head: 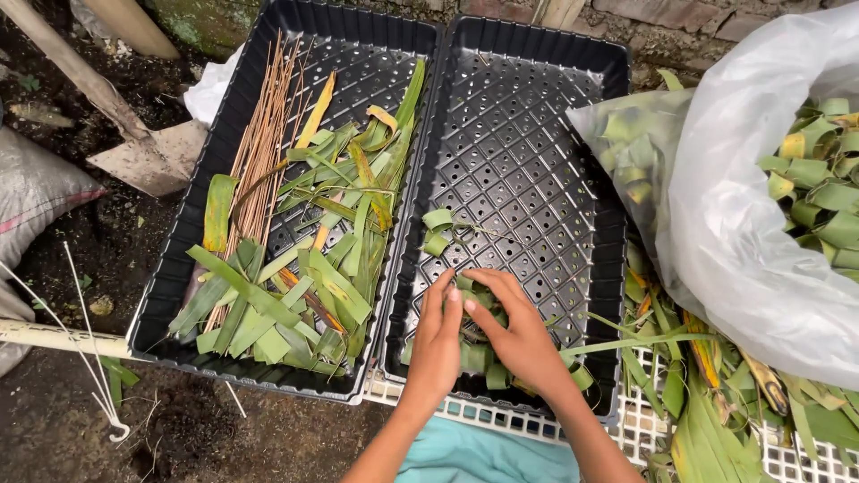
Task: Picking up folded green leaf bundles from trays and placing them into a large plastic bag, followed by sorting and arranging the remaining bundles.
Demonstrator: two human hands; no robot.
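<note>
Together, both hands point(483, 335) pinch folded leaves point(474, 353) near the tray's front edge point(501, 402).

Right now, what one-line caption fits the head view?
Left hand and right hand fold a green leaf strip over the perforated black plastic tray.

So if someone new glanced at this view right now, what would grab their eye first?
Two black perforated trays side by side: the left tray is heaped with green leaf strips and a bundle of thin brown sticks. At the near edge of the right tray, the left hand and right hand work folded leaf pieces. On the right, a clear plastic bag bulges with more folded leaves.
</note>
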